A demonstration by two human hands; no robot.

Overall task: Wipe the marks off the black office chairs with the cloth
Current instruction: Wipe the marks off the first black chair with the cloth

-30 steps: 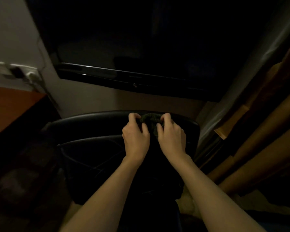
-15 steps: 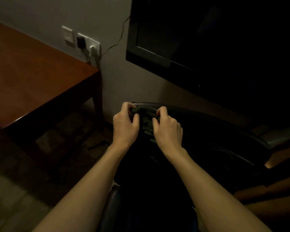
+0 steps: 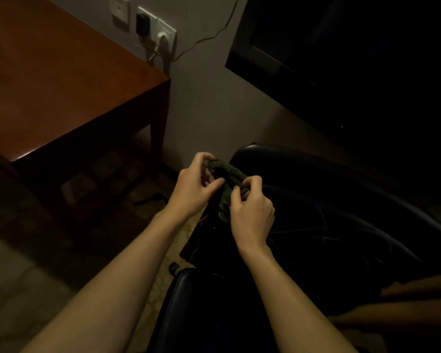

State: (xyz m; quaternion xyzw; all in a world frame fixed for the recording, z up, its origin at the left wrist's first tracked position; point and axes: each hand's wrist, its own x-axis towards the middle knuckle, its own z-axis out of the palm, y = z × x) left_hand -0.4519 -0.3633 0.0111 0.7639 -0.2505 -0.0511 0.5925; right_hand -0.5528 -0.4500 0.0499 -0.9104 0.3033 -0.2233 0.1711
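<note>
A dark green cloth (image 3: 227, 174), bunched and ribbed, hangs between both hands just above the left end of a black office chair's backrest (image 3: 316, 189). My left hand (image 3: 194, 186) pinches the cloth's upper left end with curled fingers. My right hand (image 3: 250, 212) grips its right side with fingers and thumb. The chair's glossy black seat (image 3: 201, 307) lies below my forearms. The room is dim, and no marks on the chair can be made out.
A reddish-brown wooden table (image 3: 61, 80) stands at the left, close to the chair. Wall sockets with plugs and a cable (image 3: 161, 36) sit on the grey wall behind it. A black television (image 3: 341, 59) hangs at the upper right. Patterned carpet covers the floor.
The view has swung left and down, bringing the table into sight. Both hands have lifted the cloth off the backrest top and shifted toward the chair's left end, pinching it more apart.
</note>
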